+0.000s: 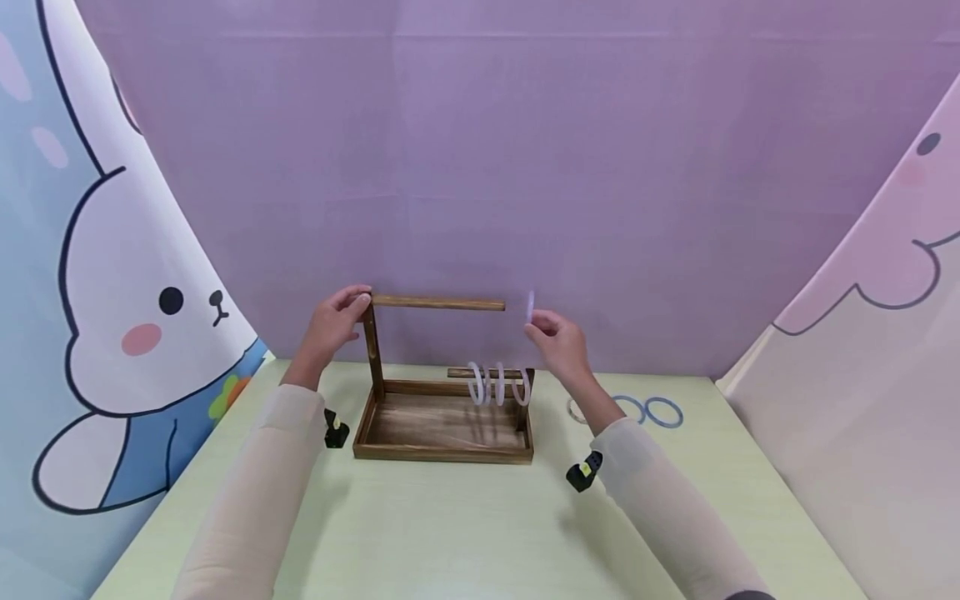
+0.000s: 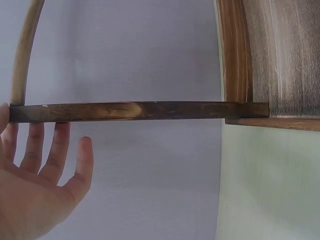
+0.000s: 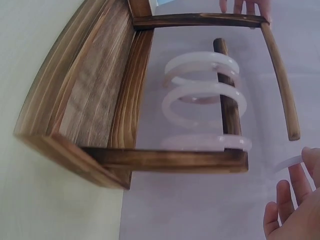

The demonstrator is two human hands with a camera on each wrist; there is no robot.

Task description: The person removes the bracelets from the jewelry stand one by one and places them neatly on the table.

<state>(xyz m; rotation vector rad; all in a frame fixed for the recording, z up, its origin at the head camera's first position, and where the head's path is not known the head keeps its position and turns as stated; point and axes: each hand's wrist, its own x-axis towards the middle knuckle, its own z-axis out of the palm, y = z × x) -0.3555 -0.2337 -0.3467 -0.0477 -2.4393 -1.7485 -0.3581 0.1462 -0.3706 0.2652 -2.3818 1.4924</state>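
Observation:
A wooden bangle stand (image 1: 442, 453) has a tray base, a tall left post with an upper bar (image 1: 442, 303), and a shorter right post with a lower bar. My left hand (image 1: 330, 329) grips the tall post's top corner, thumb in front and fingers behind in the left wrist view. Between thumb and fingers, my right hand (image 1: 558, 346) pinches a pale translucent bangle (image 1: 530, 307). This bangle is just right of the upper bar's free end, apart from it. Several whitish and pinkish bangles (image 3: 204, 90) hang on the lower bar (image 3: 230, 112).
Two blue bangles (image 1: 664, 413) lie on the pale green table (image 1: 420, 533) to the right, with a beige bangle (image 1: 574, 412) partly hidden by my right wrist. A purple cloth (image 1: 525, 150) hangs behind the stand. Printed cartoon cloths flank both sides.

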